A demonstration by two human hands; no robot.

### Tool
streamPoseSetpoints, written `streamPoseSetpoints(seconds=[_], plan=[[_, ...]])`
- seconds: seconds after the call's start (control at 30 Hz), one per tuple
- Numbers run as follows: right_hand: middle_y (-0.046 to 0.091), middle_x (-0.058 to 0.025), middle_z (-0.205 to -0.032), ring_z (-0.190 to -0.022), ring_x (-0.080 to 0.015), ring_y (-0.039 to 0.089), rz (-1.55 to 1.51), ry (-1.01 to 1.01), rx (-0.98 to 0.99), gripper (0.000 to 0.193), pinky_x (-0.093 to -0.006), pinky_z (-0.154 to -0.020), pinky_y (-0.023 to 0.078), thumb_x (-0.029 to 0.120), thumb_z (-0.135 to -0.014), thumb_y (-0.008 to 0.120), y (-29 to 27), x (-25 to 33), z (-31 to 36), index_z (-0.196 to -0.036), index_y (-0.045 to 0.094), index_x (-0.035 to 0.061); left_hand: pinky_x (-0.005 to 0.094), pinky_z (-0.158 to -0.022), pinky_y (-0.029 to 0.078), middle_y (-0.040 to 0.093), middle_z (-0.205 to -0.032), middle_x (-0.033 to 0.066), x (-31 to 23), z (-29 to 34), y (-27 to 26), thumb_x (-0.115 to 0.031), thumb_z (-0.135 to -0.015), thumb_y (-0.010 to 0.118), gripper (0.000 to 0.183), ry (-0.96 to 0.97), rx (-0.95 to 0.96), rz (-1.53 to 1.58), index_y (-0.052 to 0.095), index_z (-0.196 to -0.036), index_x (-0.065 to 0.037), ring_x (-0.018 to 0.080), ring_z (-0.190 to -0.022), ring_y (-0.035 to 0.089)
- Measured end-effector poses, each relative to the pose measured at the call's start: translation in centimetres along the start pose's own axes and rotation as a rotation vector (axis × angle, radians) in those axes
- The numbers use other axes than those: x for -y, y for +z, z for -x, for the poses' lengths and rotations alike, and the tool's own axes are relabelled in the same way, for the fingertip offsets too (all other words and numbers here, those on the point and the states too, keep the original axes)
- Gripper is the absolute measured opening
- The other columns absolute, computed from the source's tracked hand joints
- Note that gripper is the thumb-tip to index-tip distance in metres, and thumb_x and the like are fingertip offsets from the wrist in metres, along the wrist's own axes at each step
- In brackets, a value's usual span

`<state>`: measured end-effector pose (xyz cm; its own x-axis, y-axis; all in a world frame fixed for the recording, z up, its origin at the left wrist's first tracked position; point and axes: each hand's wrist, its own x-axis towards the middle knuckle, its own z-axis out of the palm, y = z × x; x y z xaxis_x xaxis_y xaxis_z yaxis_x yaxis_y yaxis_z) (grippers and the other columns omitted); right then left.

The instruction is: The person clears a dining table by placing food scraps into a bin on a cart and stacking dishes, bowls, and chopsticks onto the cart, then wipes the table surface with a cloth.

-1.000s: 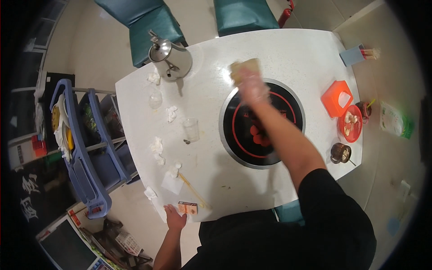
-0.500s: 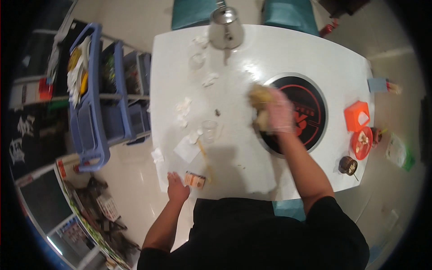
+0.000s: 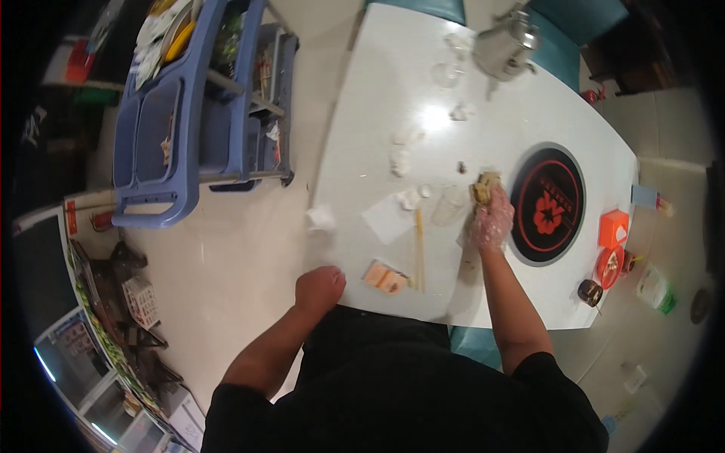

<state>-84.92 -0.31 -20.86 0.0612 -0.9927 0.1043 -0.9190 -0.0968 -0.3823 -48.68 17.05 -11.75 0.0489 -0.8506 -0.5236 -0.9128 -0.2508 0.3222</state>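
R hand [image 3: 495, 221] w/ yellowish cloth [image 3: 485, 186] on tbl [image 3: 362, 143], nr blk hob [image 3: 549, 205]

Bright glare on white tabletop [image 3: 495, 136]

On the hotplate [image 3: 572, 224], red lettering [image 3: 560, 186] is sitting at one o'clock from a flower emblem [image 3: 548, 214]. Nothing is reading clearly.

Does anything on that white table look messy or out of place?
Yes: crumpled white tissues lie scattered over the left part of the table, and a small dark scrap lies near the tan cloth in the right hand. They look odd, like loose litter.
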Motion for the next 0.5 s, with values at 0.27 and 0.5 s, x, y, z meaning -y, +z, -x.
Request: streamPoseSetpoints(seconds=[0.27,0.5], plan=[[0.057,-0.0223,-0.12,-0.109,-0.0342,0.057,-0.247,0.118,-0.124,0.05,-0.0374,-0.096,0.044,0.031,-0.094,0.044,5.1,1.4,0.7,-0.126,0.051,-0.0075,0.0424,-0.06,0.048,0.063,-0.068,0.0175,22.9,-11.5,0.5,-0.035,-0.087,0.059,0.037,-0.419,-0.121,0.718,0.059,-0.072,-0.001,0.0342,-0.067,0.063],[0.061,-0.0097,-0.118,-0.105,-0.017,0.059,-0.879,0.51,-0.142,0.035,-0.0261,-0.092,0.045,0.022,-0.101,0.045,5.4,2.7,0.3,-0.127,0.052,-0.0005,0.0455,-0.081,0.049,0.066,-0.096,0.024,29.4,-27.3,16.2,-0.033,-0.084,0.057,0.036,-0.438,0.243,0.767,0.066,-0.09,0.002,0.0389,-0.093,0.063]])
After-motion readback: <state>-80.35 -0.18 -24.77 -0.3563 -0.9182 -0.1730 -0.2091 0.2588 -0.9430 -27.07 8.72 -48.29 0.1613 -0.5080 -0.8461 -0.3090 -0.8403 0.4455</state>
